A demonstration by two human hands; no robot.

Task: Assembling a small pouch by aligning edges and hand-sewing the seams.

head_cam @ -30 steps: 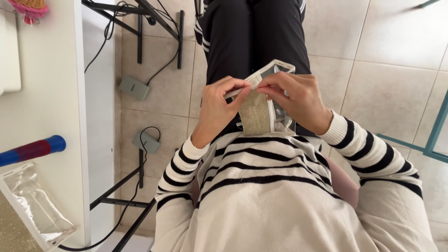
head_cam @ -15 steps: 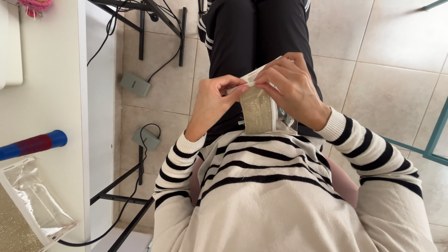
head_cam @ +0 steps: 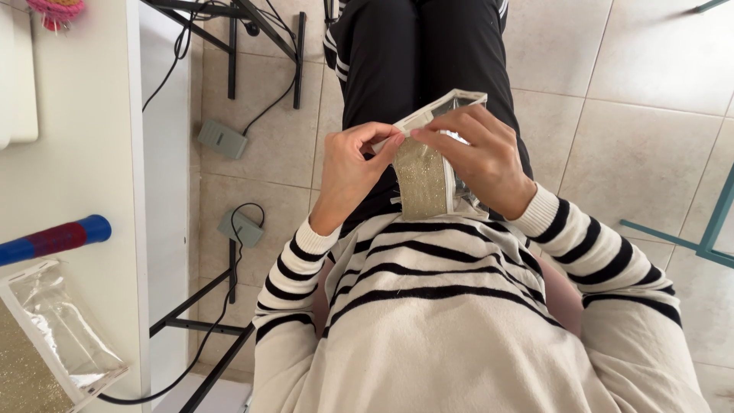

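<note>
- Pouch (head_cam: 422, 177): small flat clear plastic bag with white edging and gold glitter filling, held over the lap of a seated person, above dark trousers (head_cam: 413, 61).
- Hidden parts: lower end of the pouch runs behind the striped sweater (head_cam: 428, 306); right side covered by the right hand, so the full outline is hard to make out.
- Left hand (head_cam: 353, 172): fingers curled, thumb and forefinger pinching the pouch's white upper edge from the left.
- Right hand (head_cam: 478, 160): fingers spread over the pouch's clear upper part, fingertips meeting the left hand's at the same white edge; gripping the pouch.
- Position relative to fingers: the pouch stands nearly upright between both hands, glitter section just below the meeting fingertips, top corner sticking out above the right hand.
- Surroundings: tiled floor (head_cam: 627, 92) open on the right; blue metal frame (head_cam: 711, 237) cut off at the right edge.
- Left side: white table (head_cam: 84, 153) close by, bearing a blue and red roll (head_cam: 53, 239) and a second clear pouch (head_cam: 53, 336), both cut off by the frame.
- Under the table: black legs, cables and two grey boxes (head_cam: 241, 227) on the floor.
</note>
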